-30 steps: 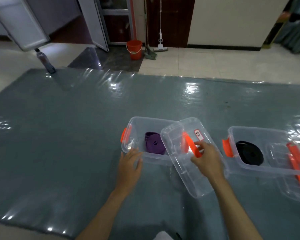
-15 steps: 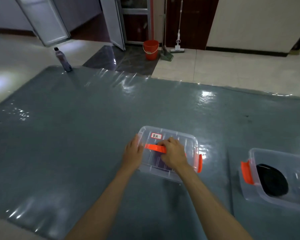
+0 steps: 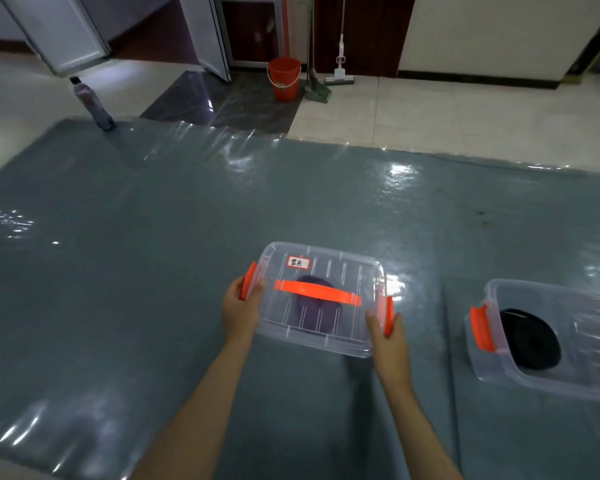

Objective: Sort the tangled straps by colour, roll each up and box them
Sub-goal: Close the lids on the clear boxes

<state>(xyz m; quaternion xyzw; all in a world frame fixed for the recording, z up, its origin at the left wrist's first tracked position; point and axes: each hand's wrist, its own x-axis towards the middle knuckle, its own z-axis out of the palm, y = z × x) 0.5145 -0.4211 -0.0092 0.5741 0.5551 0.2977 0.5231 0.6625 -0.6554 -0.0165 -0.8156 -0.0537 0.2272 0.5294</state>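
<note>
Grey-green mat (image 3: 153, 271) underfoot, covered in clear glossy film, glare streaks all across it. Centre stage: lidded clear box (image 3: 321, 299), orange handle (image 3: 317, 294) across the lid, white label (image 3: 298, 263) at the far left corner, rolled purple strap (image 3: 317, 313) dimly visible inside. Left hand (image 3: 241, 308) curled round the orange left latch (image 3: 248, 284), thumb on top. Right hand (image 3: 390, 337) gripping the orange right latch (image 3: 389, 315) the same way, thumb on the lid edge. Off to the right, well apart: open clear box (image 3: 548, 341), orange latch (image 3: 480, 327), coiled black strap (image 3: 530, 339) lying in it. Beyond the mat, pale floor tiles (image 3: 447, 112), a dark bottle (image 3: 90, 102) at the mat's far left corner, an orange bucket (image 3: 284, 77), a mop (image 3: 340, 64) by the dark door (image 3: 361, 29), a cream wall (image 3: 499, 29) right.
</note>
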